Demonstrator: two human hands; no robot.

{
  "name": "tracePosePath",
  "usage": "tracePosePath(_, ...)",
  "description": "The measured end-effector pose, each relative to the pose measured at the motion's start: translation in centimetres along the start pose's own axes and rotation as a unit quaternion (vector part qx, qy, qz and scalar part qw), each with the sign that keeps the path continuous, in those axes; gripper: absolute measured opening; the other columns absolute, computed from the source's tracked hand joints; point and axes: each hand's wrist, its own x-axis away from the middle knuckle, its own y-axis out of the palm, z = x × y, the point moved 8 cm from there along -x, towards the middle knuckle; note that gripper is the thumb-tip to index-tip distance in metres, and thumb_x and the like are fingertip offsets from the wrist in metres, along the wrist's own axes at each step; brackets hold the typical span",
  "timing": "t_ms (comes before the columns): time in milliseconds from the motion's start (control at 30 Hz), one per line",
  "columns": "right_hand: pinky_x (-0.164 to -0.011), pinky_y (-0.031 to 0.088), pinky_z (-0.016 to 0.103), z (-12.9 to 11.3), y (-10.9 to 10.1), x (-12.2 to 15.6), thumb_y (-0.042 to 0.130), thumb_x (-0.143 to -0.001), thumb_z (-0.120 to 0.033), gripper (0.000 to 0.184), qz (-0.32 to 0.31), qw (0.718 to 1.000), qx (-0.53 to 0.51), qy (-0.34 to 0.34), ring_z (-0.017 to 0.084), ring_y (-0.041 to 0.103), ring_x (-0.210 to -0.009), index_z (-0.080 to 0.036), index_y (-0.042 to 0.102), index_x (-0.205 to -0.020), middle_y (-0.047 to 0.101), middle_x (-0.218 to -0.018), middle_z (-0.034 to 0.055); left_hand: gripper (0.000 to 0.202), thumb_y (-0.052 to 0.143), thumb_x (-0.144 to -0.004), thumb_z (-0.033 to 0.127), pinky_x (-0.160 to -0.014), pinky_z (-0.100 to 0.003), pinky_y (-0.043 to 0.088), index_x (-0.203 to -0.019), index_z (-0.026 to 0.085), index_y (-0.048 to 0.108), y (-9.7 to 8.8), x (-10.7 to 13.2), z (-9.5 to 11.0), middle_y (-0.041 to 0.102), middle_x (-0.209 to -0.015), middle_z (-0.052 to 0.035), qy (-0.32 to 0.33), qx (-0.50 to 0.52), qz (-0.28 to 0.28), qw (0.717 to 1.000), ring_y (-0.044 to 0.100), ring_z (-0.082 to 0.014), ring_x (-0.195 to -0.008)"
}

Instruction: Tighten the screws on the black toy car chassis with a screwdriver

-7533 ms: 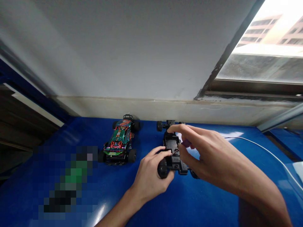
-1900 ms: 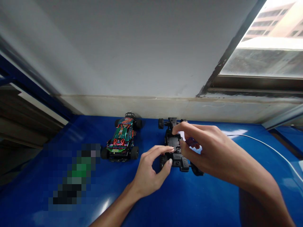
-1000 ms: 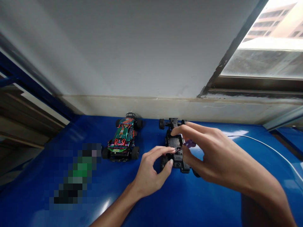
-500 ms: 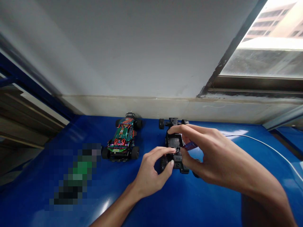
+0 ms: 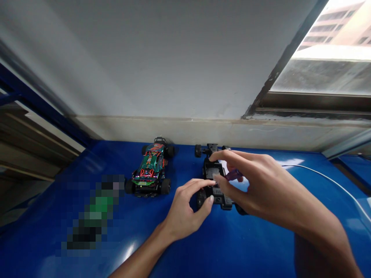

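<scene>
An upturned black toy car chassis [image 5: 218,192] lies on the blue table, its battery-like recess facing up and its wheels out to the sides. My left hand [image 5: 185,210] reaches over its near left part; index finger and thumb are apart, with their tips at the chassis. My right hand [image 5: 255,185] is closed on a screwdriver with a purple handle [image 5: 234,175], above the chassis. The tool's tip is hidden by my fingers, close to my left index fingertip. Left of the chassis stands a toy car [image 5: 150,166] with a shiny green and orange body, upright on its wheels.
A pixelated green and black item [image 5: 97,212] lies at the left on the blue table [image 5: 237,251]. A white cable [image 5: 327,175] runs along the right. Behind the table rises a grey wall [image 5: 174,69], with a window [image 5: 324,73] at the upper right.
The purple handle has swung upward and tilts differently in my right hand, whose thumb has shifted left. The chassis has turned very slightly. My left hand stays nearly where it was.
</scene>
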Motion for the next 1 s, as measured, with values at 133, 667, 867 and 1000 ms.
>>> tracePosePath(133, -0.051, 0.031, 0.028, 0.41, 0.12, -0.15, 0.054, -0.108, -0.040, 0.028, -0.009, 0.999, 0.032, 0.015, 0.014, 0.054, -0.047, -0.025, 0.068, -0.125, 0.063, -0.060, -0.0045, 0.031, 0.066, -0.096, 0.022, -0.102, -0.036, 0.057, -0.125, 0.021, 0.074, 0.12, 0.06, -0.24, 0.079, -0.123, -0.0070, -0.004, -0.003, -0.008, 1.000, 0.074, -0.0237, -0.113)
tracePosePath(667, -0.052, 0.035, 0.026, -0.01, 0.14, -0.29, 0.056, -0.101, -0.022, 0.023, -0.009, 1.000, -0.015, -0.010, 0.011, 0.053, -0.049, -0.026, 0.068, -0.120, 0.065, -0.067, -0.0061, 0.029, 0.066, -0.097, 0.026, -0.108, -0.042, 0.054, -0.122, 0.016, 0.077, 0.32, -0.23, -0.42, 0.079, -0.123, -0.0109, -0.001, 0.014, -0.016, 1.000, 0.070, -0.0275, -0.119)
tracePosePath(867, -0.062, 0.043, 0.026, -0.21, -0.08, -0.18, 0.062, -0.098, -0.029, 0.015, -0.007, 0.999, -0.030, -0.016, 0.014, 0.068, -0.069, -0.026, 0.068, -0.111, 0.076, -0.087, -0.0024, 0.029, 0.065, -0.097, 0.027, -0.106, -0.044, 0.054, -0.122, 0.016, 0.077, 0.27, -0.22, -0.22, 0.080, -0.122, -0.0112, 0.001, 0.014, -0.016, 1.000, 0.070, -0.0285, -0.118)
tracePosePath(1000, -0.050, 0.034, 0.025, 0.38, 0.25, -0.37, 0.059, -0.101, -0.027, 0.013, -0.016, 1.000, -0.016, 0.003, 0.010, 0.050, -0.046, -0.026, 0.069, -0.109, 0.061, -0.060, -0.0080, 0.030, 0.066, -0.097, 0.026, -0.107, -0.043, 0.054, -0.123, 0.015, 0.077, 0.34, -0.35, -0.34, 0.079, -0.123, -0.0113, -0.001, 0.012, -0.016, 1.000, 0.070, -0.0279, -0.119)
